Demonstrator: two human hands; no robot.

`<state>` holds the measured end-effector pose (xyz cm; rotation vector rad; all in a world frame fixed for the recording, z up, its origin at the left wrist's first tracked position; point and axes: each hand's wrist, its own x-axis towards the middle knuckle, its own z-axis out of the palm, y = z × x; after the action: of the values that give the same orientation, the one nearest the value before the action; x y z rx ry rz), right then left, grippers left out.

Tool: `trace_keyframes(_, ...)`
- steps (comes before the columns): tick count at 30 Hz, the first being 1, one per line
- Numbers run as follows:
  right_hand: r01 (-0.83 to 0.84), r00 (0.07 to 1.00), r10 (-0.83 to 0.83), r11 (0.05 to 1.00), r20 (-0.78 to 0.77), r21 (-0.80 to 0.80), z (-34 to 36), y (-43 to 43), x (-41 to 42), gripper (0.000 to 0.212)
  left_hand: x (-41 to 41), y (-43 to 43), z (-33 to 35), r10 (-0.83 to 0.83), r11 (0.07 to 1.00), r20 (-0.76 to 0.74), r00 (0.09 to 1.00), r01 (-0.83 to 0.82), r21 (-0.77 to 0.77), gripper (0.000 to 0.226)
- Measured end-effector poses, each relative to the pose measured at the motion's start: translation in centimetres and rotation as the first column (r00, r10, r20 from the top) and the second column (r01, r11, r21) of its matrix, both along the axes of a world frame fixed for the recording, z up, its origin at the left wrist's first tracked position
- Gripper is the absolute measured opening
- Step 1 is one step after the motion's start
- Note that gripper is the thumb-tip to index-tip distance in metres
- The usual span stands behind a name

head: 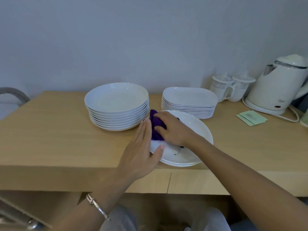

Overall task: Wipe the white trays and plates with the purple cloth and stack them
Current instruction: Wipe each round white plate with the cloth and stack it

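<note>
- We press the purple cloth onto the left part of the top plate, which lies on a low pile of plates near the front edge of the surface.
- Our right hand lies over the cloth with its fingers curled round the bunched fabric, gripping it against the plate.
- Our left hand stands on edge against the plate's left rim, fingers straight and together. Its thumb rests on the rim and it holds nothing.
- A silver bracelet circles the left wrist.
- Just behind and to the left of this plate stands a tall stack of round plates, close to the back edge.
- Just behind and to the right stands a stack of oblong trays, its front edge partly hidden by the plate we wipe.
- Further right along the back edge stand two lidded mugs, touching each other.
- Beside them, at the back right corner, a white kettle sits on its base.
- Green sachets lie flat in front of the kettle.
</note>
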<state>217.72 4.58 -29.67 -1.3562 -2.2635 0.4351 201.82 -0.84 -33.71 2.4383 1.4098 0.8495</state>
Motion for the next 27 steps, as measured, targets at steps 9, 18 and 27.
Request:
trace_keyframes(9, 0.283, 0.865, -0.274, 0.958, 0.420, 0.041, 1.4, -3.9, 7.0, 0.039, 0.2, 0.2, -0.5, 0.130, 0.979, -0.013, 0.991, -0.126, 0.162, 0.076)
trace_keyframes(18, -0.124, 0.992, 0.120, 0.935, -0.032, -0.332, 3.4, -7.7, 1.2, 0.022, 0.3, 0.3, -1.5, -0.015, 0.986, 0.151, 0.988, -0.011, 0.169, 0.081)
trace_keyframes(27, 0.119, 0.976, -0.138, 0.986, 0.170, 0.120, -0.7, 1.0, 0.5, 0.034, 0.2, 0.6, -1.8, 0.025, 0.987, 0.125, 0.992, -0.044, 0.157, 0.067)
